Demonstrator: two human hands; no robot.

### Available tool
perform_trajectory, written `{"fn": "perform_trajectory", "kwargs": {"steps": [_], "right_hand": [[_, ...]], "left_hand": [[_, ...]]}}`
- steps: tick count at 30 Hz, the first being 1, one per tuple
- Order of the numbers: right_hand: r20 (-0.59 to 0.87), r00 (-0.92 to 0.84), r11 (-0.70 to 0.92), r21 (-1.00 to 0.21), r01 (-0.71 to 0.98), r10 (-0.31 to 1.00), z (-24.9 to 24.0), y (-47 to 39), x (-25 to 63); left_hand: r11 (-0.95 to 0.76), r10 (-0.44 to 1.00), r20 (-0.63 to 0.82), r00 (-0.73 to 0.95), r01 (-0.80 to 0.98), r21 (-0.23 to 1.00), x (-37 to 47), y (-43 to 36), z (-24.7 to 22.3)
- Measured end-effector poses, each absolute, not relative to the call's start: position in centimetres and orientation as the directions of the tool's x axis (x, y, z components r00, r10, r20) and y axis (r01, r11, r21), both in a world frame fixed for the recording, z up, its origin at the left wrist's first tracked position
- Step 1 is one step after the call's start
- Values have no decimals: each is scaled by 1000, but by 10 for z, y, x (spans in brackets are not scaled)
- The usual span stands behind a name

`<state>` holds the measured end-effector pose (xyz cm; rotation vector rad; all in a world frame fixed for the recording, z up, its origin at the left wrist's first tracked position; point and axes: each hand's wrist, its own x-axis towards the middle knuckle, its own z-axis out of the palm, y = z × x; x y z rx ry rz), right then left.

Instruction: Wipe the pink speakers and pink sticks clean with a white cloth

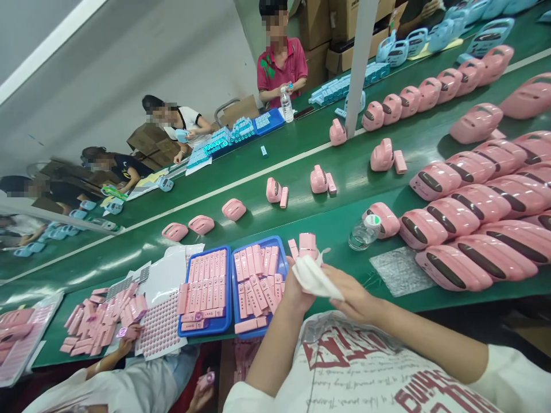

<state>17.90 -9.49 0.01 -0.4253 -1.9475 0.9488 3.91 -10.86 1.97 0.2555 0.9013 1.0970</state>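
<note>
The person's two hands are close together, in front of a white shirt (348, 373) with red lettering. The left hand (299, 289) is closed around a pink part (307, 243), its fingers mostly hidden by a white cloth (313, 276); the right hand (355, 293) grips the cloth's near right end. The pink part stands out on the far side of the cloth, above the green bench (350, 268). Just left of the hands sit two blue trays, the right tray (282, 252) and the left tray (181, 328), both filled with pink bars. Further left, a co-worker's hand (127, 339) holds a pink piece beside a sheet of round stickers (161, 326) and a loose heap of pink bars (101, 315). On the right lies a grey sheet (402, 269), with a clear bottle (360, 235) just beyond it and rows of pink casings (460, 244) packed to its right. Beyond the bench, a dark green belt (253, 222) carries spaced pink housings (233, 209), some with a pink bar alongside. On the far side, blue parts (228, 137) are stacked, and a worker in a red shirt (282, 67) stands behind a water bottle (286, 106). Cartons (316, 28) are piled farthest back.
</note>
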Motion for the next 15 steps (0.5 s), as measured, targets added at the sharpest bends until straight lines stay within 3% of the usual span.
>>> {"fn": "perform_trajectory", "kwargs": {"steps": [2, 3, 4, 6, 8, 11, 13, 15], "right_hand": [[279, -309, 279, -959, -46, 909, -3, -97, 183], [85, -194, 68, -994, -90, 977, -3, -96, 184], [-85, -119, -104, -982, -159, 989, -2, -95, 185], [-265, -93, -280, -914, -294, 960, 1, -89, 186], [-320, -78, -325, -868, -375, 944, 6, -81, 187], [-346, 87, -272, -849, -452, 934, 10, -64, 193], [-288, 177, -192, -887, -419, 941, 11, -54, 197], [-160, 145, -114, -953, -282, 976, 12, -48, 196]], "left_hand": [[414, 868, -483, 116, -705, 576, 39, -110, 19], [389, 872, -482, 92, -727, 565, 40, -110, 19], [379, 868, -489, 78, -742, 553, 42, -111, 19], [401, 852, -513, 106, -762, 508, 44, -112, 19], [431, 846, -502, 179, -784, 447, 45, -113, 18], [426, 867, -445, 226, -799, 424, 42, -115, 18], [426, 870, -445, 212, -778, 461, 40, -115, 18], [439, 858, -477, 193, -757, 484, 41, -115, 18]]}}
